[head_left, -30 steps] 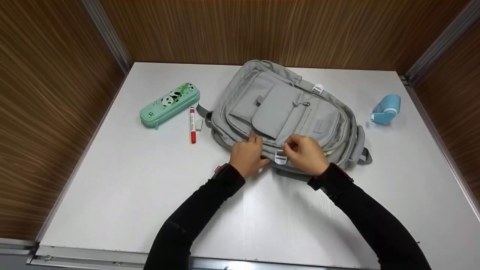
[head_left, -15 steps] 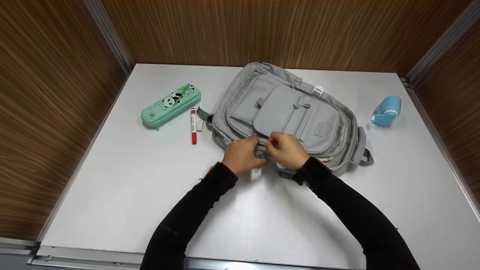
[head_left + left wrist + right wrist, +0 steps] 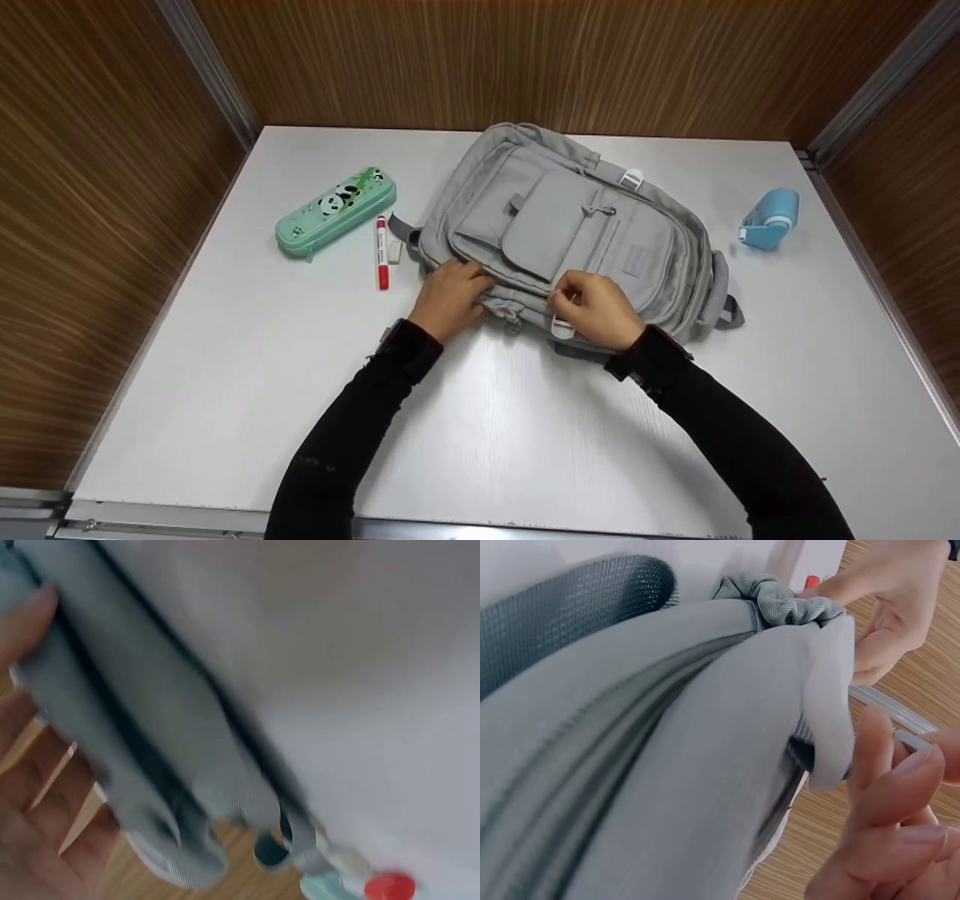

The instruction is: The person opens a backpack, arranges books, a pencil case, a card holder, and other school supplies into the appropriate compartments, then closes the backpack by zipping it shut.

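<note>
A grey backpack (image 3: 547, 225) lies with its front pocket side up. My left hand (image 3: 450, 300) holds its near edge toward the left end; the left wrist view has the thumb on one side of the fabric (image 3: 135, 690) and the fingers on the other. Farther right along that edge, my right hand (image 3: 600, 311) pinches a small metal zipper pull (image 3: 910, 739) between thumb and forefinger, apparent in the right wrist view. A white strap buckle (image 3: 562, 328) sits just below those fingertips. Between the hands is a bunched grey strap (image 3: 510, 309).
Left of the backpack are a mint-green panda pencil case (image 3: 336, 211), a red-and-white marker (image 3: 382, 253) and a small whitish eraser-like block (image 3: 394, 252). A blue bottle (image 3: 770, 219) lies at the right. Wood-grain panels (image 3: 525, 64) border the white table (image 3: 487, 435).
My left hand has slid left along the backpack's edge, uncovering the bunched strap. My right hand moved left toward it, then back right, still pinching. The backpack stays about in place.
</note>
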Demonstrator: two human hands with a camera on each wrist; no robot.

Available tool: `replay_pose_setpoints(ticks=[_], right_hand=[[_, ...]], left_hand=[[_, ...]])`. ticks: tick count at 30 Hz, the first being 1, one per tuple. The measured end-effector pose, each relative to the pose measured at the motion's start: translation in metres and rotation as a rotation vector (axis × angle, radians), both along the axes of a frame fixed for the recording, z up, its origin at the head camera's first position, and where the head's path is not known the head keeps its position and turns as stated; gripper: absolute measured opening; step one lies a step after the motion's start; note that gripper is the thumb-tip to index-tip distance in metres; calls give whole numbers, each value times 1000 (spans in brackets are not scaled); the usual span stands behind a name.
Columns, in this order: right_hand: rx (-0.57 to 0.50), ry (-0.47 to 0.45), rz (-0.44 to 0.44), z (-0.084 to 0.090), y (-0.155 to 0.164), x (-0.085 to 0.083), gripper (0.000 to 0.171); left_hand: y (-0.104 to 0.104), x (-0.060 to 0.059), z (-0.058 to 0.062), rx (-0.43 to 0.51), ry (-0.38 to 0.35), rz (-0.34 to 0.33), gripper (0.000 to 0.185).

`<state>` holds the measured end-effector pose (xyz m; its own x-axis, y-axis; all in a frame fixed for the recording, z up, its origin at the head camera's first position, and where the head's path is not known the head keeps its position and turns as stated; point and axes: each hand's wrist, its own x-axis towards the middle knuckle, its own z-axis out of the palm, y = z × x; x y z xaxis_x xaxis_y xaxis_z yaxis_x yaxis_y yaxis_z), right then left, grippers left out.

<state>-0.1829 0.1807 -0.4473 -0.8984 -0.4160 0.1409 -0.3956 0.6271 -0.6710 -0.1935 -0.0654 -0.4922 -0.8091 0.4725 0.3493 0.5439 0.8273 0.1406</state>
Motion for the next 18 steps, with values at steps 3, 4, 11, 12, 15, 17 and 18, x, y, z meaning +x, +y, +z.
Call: replay_pose_setpoints(ticks=[3, 4, 11, 12, 15, 17, 18], right_hand=[[9, 12, 12, 0, -3, 1, 12], [21, 27, 15, 0, -5, 1, 12], [79, 66, 27, -4, -16, 3, 13], [77, 58, 36, -4, -18, 3, 13], [63, 55, 55, -6, -23, 3, 12], [44, 52, 58, -8, -25, 3, 12], [36, 51, 58, -8, -25, 3, 11]], left_hand=[[11, 5, -3, -1, 67, 25, 25], [14, 7, -4, -6, 76, 27, 22], [33, 19, -6, -44, 108, -7, 10], [36, 20, -6, -44, 115, -15, 11], [40, 22, -7, -48, 139, -30, 14], [41, 22, -7, -50, 150, -36, 17], [41, 22, -7, -52, 152, -36, 17]])
